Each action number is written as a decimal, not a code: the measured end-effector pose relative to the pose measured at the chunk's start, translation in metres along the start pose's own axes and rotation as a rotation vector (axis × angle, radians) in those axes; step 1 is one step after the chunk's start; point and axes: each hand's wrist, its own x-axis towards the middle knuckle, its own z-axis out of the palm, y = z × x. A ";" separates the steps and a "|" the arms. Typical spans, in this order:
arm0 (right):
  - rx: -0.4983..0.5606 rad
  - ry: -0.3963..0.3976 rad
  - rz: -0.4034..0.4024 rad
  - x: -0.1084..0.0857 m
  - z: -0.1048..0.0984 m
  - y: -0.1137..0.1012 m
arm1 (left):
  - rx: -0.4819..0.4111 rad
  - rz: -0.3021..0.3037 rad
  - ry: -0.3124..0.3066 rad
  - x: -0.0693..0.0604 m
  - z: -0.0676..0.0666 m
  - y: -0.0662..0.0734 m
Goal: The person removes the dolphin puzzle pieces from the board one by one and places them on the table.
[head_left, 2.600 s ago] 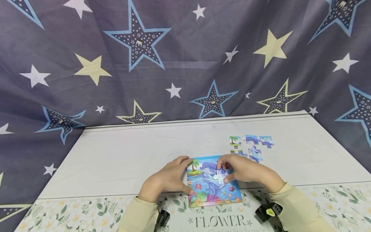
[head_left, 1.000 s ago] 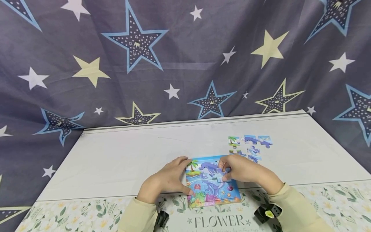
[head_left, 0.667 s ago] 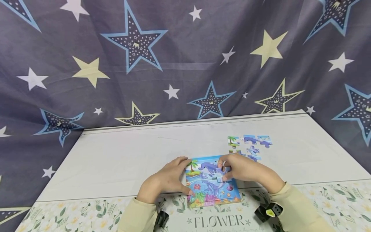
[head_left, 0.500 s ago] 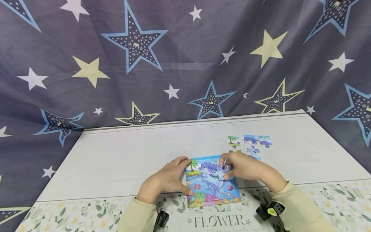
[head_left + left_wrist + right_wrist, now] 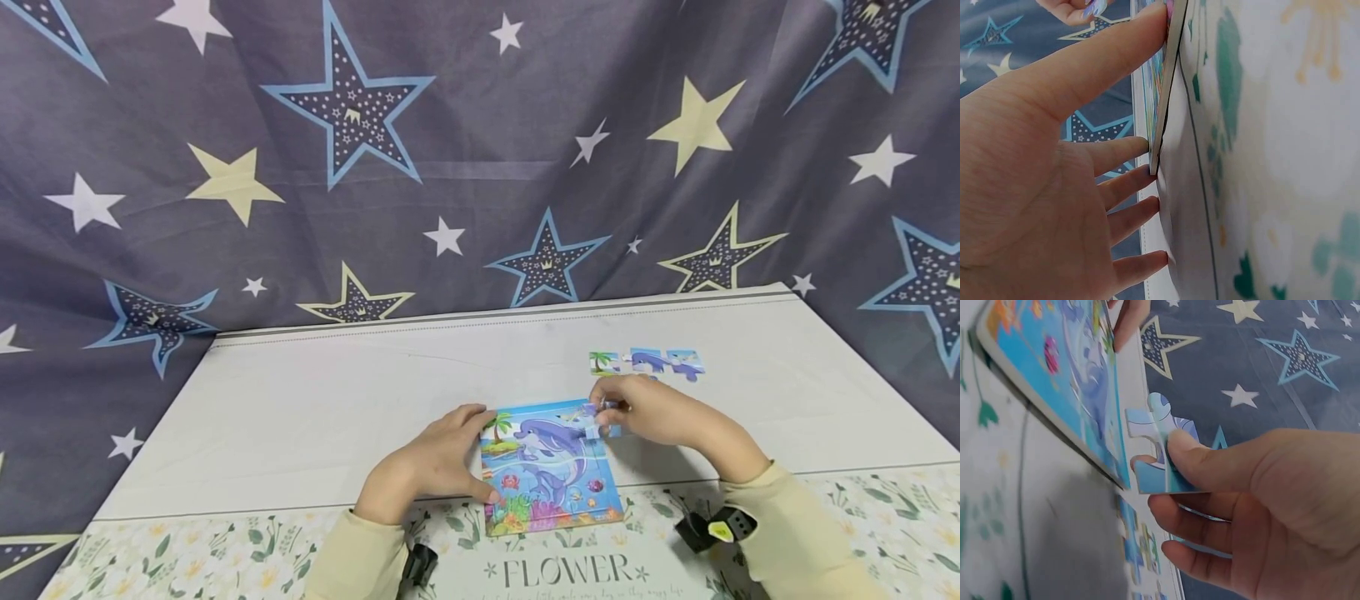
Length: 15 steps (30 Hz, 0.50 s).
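A square dolphin puzzle board lies near the front of the table. Along its left side rests my left hand, its thumb on the picture's lower left edge and its straight, spread fingers touching the side in the left wrist view. Thumb and fingers of my right hand pinch a blue and purple jigsaw piece, held above the board's upper right corner and apart from the surface in the right wrist view. Part of the piece is hidden behind the thumb.
Several loose jigsaw pieces lie on the white table cover behind the right hand, which hides some of them. A floral cloth strip lettered FLOWER runs along the front. A starry curtain hangs behind the table.
My right hand has moved the jigsaw piece from over the dolphin picture up and right to the board's corner, uncovering the picture and hiding more loose pieces. My left hand stays put.
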 end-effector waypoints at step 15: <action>-0.067 0.104 0.075 -0.018 -0.031 0.025 | -0.005 -0.004 0.007 0.000 0.000 0.001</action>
